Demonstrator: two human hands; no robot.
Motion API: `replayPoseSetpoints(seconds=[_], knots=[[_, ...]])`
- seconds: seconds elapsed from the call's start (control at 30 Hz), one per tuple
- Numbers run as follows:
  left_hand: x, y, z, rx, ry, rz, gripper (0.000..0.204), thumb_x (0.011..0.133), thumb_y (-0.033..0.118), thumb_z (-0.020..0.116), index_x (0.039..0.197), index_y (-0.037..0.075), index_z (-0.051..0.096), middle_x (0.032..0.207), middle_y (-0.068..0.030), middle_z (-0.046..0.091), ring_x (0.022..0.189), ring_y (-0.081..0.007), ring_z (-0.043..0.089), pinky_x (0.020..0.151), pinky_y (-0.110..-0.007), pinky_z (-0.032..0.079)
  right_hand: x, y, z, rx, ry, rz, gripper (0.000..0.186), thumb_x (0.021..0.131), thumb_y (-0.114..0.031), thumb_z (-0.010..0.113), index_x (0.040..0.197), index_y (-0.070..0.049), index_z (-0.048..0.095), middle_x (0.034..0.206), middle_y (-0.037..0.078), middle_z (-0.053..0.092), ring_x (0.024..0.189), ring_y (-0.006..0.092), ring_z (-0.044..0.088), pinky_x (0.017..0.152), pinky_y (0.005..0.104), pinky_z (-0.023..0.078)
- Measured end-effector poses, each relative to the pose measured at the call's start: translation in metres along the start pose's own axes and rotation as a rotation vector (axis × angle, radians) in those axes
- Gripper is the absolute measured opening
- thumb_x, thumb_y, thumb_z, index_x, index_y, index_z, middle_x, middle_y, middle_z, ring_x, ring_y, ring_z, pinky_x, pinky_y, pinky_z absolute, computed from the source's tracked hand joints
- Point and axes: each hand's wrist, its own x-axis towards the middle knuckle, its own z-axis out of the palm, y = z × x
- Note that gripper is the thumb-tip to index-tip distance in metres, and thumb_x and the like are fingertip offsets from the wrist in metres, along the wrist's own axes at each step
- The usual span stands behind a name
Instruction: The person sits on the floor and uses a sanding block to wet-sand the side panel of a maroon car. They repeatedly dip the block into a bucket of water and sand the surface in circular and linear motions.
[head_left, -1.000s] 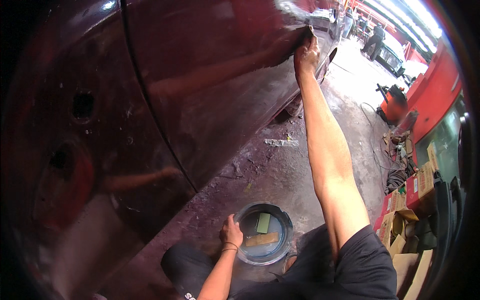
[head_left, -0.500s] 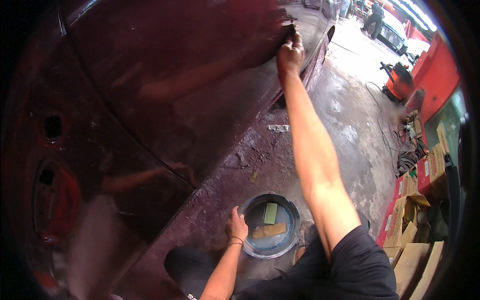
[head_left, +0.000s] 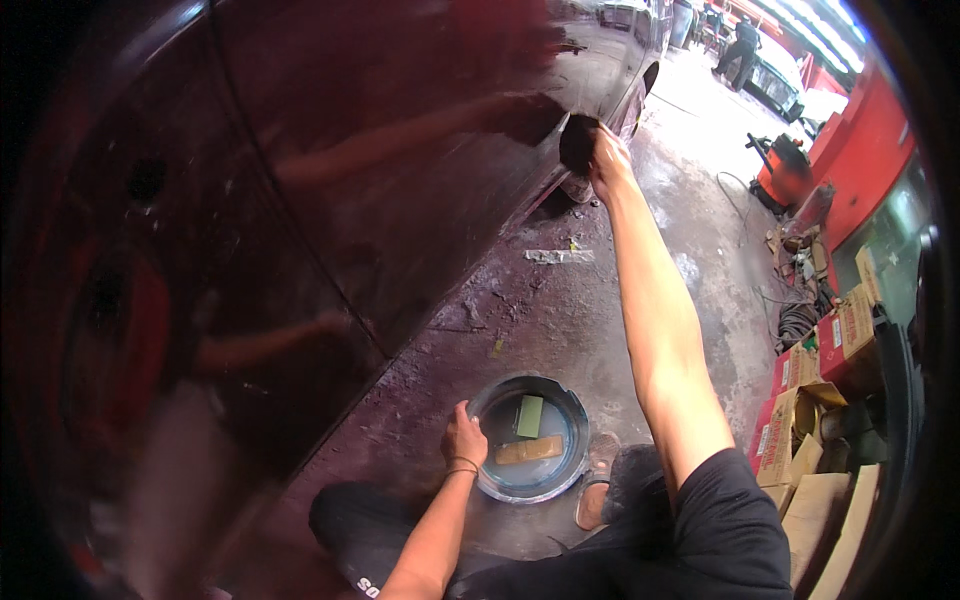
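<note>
My right arm reaches far forward along a glossy dark red car panel (head_left: 400,210). In my right hand (head_left: 608,160) is a dark, flat pad (head_left: 578,146), pinched at its edge against or very close to the car's lower side; the exact contact is hard to see. My left hand (head_left: 465,440) grips the left rim of a round dark basin (head_left: 577,410) on the floor. Cloudy water stands in the basin, with a green block (head_left: 530,416) and a tan block (head_left: 528,450) lying in it.
Cardboard boxes (head_left: 845,330) line the right side, near a coiled hose (head_left: 797,322). Farther off stand an orange and black machine (head_left: 783,175), another car (head_left: 776,78) and a person (head_left: 741,50). A silvery strip (head_left: 558,257) lies on the stained floor.
My right hand has come down and nearer along the car with the dark pad, which now shows its broad face. My left hand stays on the basin's rim.
</note>
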Motion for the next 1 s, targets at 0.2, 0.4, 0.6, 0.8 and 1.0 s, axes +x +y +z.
replayPoseSetpoints(seconds=[0.2, 0.4, 0.6, 0.8, 1.0], knots=[[-0.003, 0.008, 0.014, -0.022, -0.033, 0.021, 0.045, 0.101, 0.017, 0.063, 0.144, 0.015, 0.048, 0.127, -0.0196, 0.068, 0.115, -0.0420, 0.069, 0.092, -0.054, 0.055, -0.173, 0.053, -0.072, -0.456, -0.180, 0.475, 0.023, 0.094, -0.036, 0.074, 0.105, -0.017, 0.075, 0.091, -0.001, 0.069, 0.064, 0.0137, 0.052, 0.055, 0.0285, 0.038], [-0.002, 0.002, 0.027, -0.087, 0.004, 0.064, 0.043, 0.101, 0.017, 0.063, 0.141, 0.014, 0.049, 0.127, -0.0204, 0.067, 0.112, -0.0419, 0.069, 0.092, -0.054, 0.054, -0.354, 0.139, -0.108, -1.189, -0.731, 0.436, 0.021, 0.090, -0.027, 0.077, 0.097, -0.007, 0.080, 0.092, 0.011, 0.078, 0.087, 0.0210, 0.072, 0.082, 0.0403, 0.057], [-0.002, 0.005, 0.029, -0.114, 0.003, 0.073, 0.041, 0.101, 0.015, 0.062, 0.141, 0.013, 0.051, 0.132, -0.0198, 0.064, 0.121, -0.0405, 0.064, 0.097, -0.054, 0.053, -0.429, 0.194, -0.145, -1.526, -1.036, 0.282, 0.046, 0.083, -0.018, 0.082, 0.126, -0.010, 0.069, 0.118, 0.019, 0.076, 0.110, 0.0406, 0.073, 0.093, 0.0492, 0.058], [-0.005, 0.012, 0.032, -0.113, 0.014, 0.091, 0.042, 0.100, 0.013, 0.063, 0.141, 0.010, 0.052, 0.134, -0.0195, 0.064, 0.122, -0.0413, 0.064, 0.099, -0.055, 0.052, -0.449, 0.235, -0.143, -1.854, -1.139, 0.477, 0.043, 0.082, -0.017, 0.077, 0.123, -0.006, 0.069, 0.116, 0.023, 0.076, 0.112, 0.0414, 0.072, 0.095, 0.0500, 0.058], [-0.001, 0.002, 0.023, -0.101, 0.028, 0.052, 0.042, 0.099, 0.013, 0.063, 0.140, 0.010, 0.053, 0.135, -0.0193, 0.063, 0.123, -0.0400, 0.063, 0.101, -0.055, 0.051, -0.430, 0.193, -0.126, -1.649, -1.323, 0.419, 0.034, 0.079, -0.028, 0.073, 0.107, -0.010, 0.071, 0.106, 0.022, 0.076, 0.102, 0.0433, 0.074, 0.086, 0.0519, 0.058]])
